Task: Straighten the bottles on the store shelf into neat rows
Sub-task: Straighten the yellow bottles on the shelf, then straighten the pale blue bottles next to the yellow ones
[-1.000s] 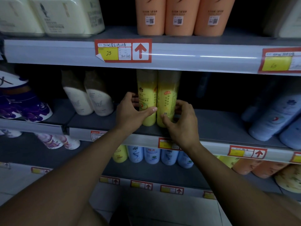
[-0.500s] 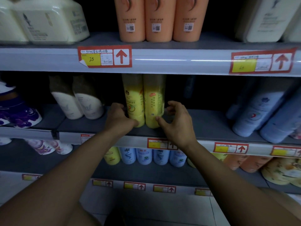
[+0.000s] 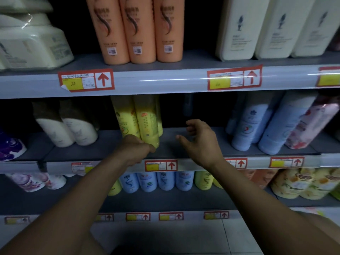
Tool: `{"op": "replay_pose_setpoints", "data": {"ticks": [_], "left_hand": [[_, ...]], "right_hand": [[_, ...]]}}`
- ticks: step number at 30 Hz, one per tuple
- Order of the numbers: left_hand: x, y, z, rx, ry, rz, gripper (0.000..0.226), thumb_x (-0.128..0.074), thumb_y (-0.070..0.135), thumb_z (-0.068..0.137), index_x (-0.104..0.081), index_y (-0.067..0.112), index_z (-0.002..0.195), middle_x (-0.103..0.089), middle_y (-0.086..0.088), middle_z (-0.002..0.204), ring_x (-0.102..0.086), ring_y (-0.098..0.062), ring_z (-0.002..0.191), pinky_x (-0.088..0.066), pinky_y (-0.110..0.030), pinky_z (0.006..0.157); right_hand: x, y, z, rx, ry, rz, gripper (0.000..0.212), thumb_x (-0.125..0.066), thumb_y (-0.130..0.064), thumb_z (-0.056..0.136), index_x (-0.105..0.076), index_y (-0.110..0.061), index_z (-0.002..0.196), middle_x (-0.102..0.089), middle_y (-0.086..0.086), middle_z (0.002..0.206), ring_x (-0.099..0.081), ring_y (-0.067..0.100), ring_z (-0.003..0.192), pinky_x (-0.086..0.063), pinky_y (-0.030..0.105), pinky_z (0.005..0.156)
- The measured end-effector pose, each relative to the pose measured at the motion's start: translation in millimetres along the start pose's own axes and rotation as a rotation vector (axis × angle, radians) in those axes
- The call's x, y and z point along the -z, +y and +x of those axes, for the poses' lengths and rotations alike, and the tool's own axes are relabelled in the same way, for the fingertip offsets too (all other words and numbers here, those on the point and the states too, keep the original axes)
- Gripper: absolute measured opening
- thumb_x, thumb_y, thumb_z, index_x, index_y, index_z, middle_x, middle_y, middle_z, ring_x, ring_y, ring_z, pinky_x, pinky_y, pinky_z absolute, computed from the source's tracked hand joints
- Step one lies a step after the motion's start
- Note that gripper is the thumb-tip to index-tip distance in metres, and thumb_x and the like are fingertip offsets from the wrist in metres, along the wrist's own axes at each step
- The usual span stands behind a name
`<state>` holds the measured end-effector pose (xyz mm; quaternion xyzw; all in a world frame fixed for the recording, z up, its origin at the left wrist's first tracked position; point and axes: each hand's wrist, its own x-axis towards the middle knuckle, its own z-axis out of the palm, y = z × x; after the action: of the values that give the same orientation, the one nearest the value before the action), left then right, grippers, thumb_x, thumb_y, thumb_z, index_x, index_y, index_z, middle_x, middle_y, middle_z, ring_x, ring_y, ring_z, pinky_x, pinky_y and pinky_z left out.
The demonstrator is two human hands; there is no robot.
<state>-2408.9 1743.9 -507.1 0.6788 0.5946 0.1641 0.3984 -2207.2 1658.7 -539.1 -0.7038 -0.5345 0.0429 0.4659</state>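
Observation:
Two tall yellow bottles point(image 3: 148, 124) stand side by side at the middle of the grey middle shelf point(image 3: 184, 150), with a third partly hidden behind them. My left hand point(image 3: 133, 150) is curled around the base of the left yellow bottle point(image 3: 126, 116), thumb under the right one's bottom edge. My right hand point(image 3: 200, 140) hovers open over the bare shelf to the right of them, touching nothing.
Two white bottles point(image 3: 73, 131) stand left of the yellow ones and leaning pale blue bottles point(image 3: 248, 129) to the right. Orange bottles point(image 3: 138, 30) and cream bottles point(image 3: 239, 28) fill the upper shelf. Small blue bottles point(image 3: 156, 183) line the lower shelf.
My right hand has let go of the right yellow bottle and moved off to the right, fingers spread. My left hand has slid down to the bottles' base.

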Motion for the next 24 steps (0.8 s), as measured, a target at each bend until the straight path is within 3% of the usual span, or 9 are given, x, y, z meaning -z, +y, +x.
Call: {"op": "replay_pose_setpoints", "data": {"ticks": [3, 7, 13, 19, 22, 24], "left_hand": [[-18, 17, -7, -0.057, -0.045, 0.026, 0.024, -0.079, 0.034, 0.083, -0.074, 0.01, 0.083, -0.076, -0.009, 0.081, -0.071, -0.026, 0.078, -0.054, -0.032, 0.068], [-48, 40, -16, -0.161, -0.082, 0.009, 0.017, -0.081, 0.034, 0.082, -0.07, 0.021, 0.087, -0.073, -0.003, 0.086, -0.071, -0.023, 0.088, -0.06, -0.041, 0.082], [-96, 72, -25, -0.252, -0.114, -0.072, 0.024, -0.08, 0.04, 0.07, -0.068, 0.029, 0.087, -0.076, 0.003, 0.086, -0.073, -0.02, 0.085, -0.061, -0.049, 0.084], [-138, 100, -28, -0.33, -0.132, -0.117, 0.022, -0.082, 0.031, 0.072, -0.065, 0.027, 0.085, -0.073, 0.008, 0.081, -0.07, -0.015, 0.085, -0.06, -0.041, 0.086], [-154, 117, -28, -0.349, -0.109, -0.185, 0.024, -0.079, 0.035, 0.066, -0.064, 0.027, 0.083, -0.073, 0.009, 0.079, -0.071, -0.016, 0.084, -0.06, -0.041, 0.085], [-164, 125, -28, -0.364, -0.103, -0.2, 0.022, -0.08, 0.028, 0.071, -0.063, 0.028, 0.084, -0.072, 0.009, 0.08, -0.071, -0.016, 0.085, -0.06, -0.04, 0.085]], "right_hand": [[19, 7, -5, -0.006, -0.006, -0.038, 0.05, -0.081, -0.037, 0.086, -0.063, -0.018, 0.128, -0.065, 0.001, 0.118, -0.066, 0.015, 0.105, -0.057, 0.042, 0.093], [46, 12, -13, 0.012, -0.05, -0.099, 0.051, -0.081, -0.038, 0.087, -0.062, -0.017, 0.13, -0.065, 0.003, 0.118, -0.066, 0.015, 0.105, -0.056, 0.037, 0.093], [82, 24, -25, 0.043, -0.062, -0.162, 0.049, -0.078, -0.034, 0.09, -0.061, -0.016, 0.131, -0.064, 0.003, 0.118, -0.06, 0.006, 0.101, -0.05, 0.023, 0.086], [109, 36, -26, -0.03, 0.095, -0.147, 0.04, -0.078, -0.025, 0.087, -0.065, -0.015, 0.124, -0.067, 0.001, 0.105, -0.066, 0.017, 0.098, -0.057, 0.039, 0.087], [118, 41, -26, -0.065, 0.169, -0.113, 0.034, -0.077, -0.022, 0.088, -0.065, -0.016, 0.119, -0.067, 0.001, 0.101, -0.066, 0.015, 0.094, -0.058, 0.04, 0.084], [125, 46, -27, -0.104, 0.205, -0.083, 0.031, -0.075, -0.021, 0.089, -0.066, -0.015, 0.118, -0.068, 0.001, 0.102, -0.066, 0.014, 0.094, -0.058, 0.039, 0.084]]}}
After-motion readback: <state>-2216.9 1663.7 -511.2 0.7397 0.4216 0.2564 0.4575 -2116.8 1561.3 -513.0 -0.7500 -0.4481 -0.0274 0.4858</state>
